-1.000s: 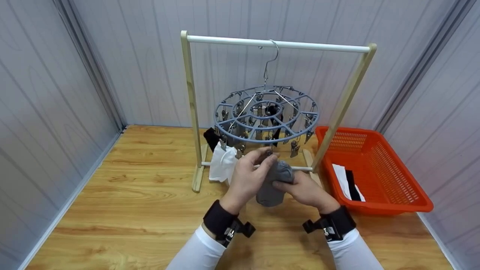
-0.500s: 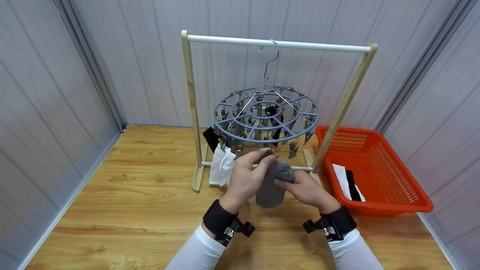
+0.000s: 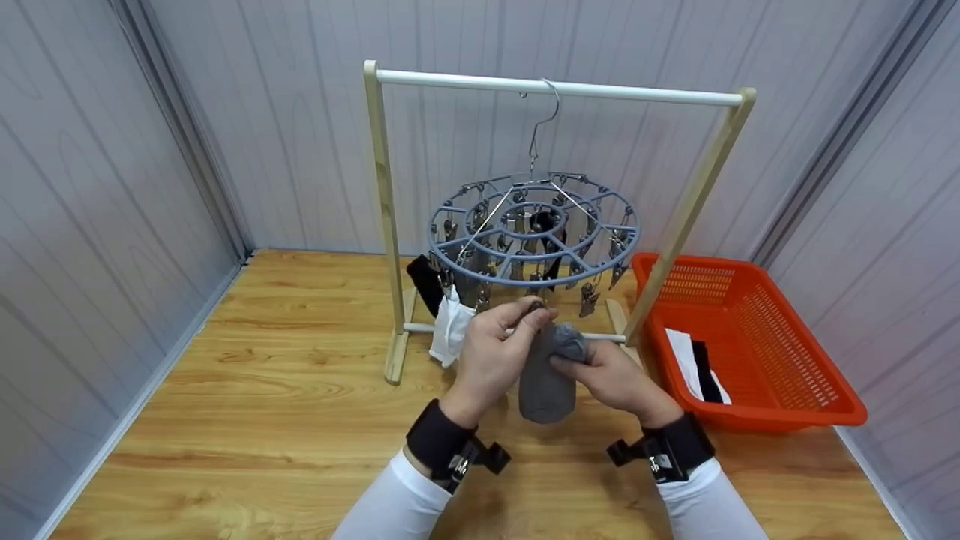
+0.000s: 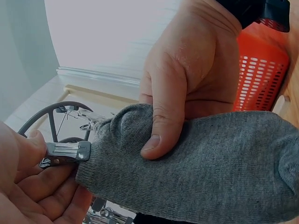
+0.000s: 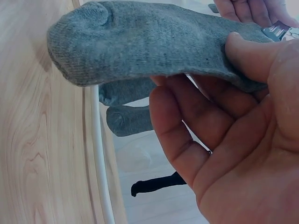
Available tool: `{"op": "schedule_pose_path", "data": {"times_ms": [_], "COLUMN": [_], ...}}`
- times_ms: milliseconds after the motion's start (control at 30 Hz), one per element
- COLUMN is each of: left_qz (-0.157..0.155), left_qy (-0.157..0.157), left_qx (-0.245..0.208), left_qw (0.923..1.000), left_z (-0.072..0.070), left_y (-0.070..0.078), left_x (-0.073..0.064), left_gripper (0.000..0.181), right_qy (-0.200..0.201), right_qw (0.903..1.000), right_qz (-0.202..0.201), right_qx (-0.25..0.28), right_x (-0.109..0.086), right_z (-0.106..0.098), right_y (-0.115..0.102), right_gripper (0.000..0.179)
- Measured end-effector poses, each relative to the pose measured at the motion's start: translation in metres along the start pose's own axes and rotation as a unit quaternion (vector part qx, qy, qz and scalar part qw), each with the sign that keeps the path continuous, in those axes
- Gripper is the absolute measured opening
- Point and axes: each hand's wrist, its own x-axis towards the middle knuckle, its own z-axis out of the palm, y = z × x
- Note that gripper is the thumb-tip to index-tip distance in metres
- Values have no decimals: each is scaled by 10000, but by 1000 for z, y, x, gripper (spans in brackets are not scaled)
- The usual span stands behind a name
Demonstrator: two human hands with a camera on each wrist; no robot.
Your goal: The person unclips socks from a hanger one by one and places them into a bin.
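Note:
My left hand (image 3: 491,356) pinches a metal clip (image 4: 67,150) between thumb and fingers, just below the front rim of the round grey-blue clip hanger (image 3: 536,282). At the clip's mouth lies the cuff of a grey ribbed sock (image 4: 205,163). My right hand (image 3: 619,379) grips this sock near the cuff, thumb on top and fingers beneath. In the head view the sock's toe hangs down over the table. A white sock (image 3: 452,330) and a black sock (image 3: 426,283) hang at the hanger's left side. More grey socks (image 5: 128,120) hang behind, seen in the right wrist view.
A wooden stand with a white rail (image 3: 465,79) carries the hanger by its hook (image 3: 553,105). On the right sits a red basket (image 3: 795,315) with a white sock (image 3: 681,360) and a black one (image 3: 705,371) inside. Several other clips dangle from the rings.
The grey sock's lower end has swung slightly to the right and down. The hanging white sock has turned and shifted a little to the right. Both hands stay almost in place.

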Motion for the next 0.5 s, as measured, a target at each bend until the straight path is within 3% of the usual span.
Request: {"op": "schedule_pose_path", "data": {"times_ms": [500], "left_qz": [-119], "left_qy": [55], "left_qx": [-147], "left_qw": [9998], "left_z": [1], "left_y": [3], "left_x": [-1], "left_gripper": [22], "right_qy": [-180], "right_qw": [9998], "right_qz": [110], "right_qx": [52], "right_x": [1], "right_z": [0], "right_y": [5], "right_gripper": [23]}}
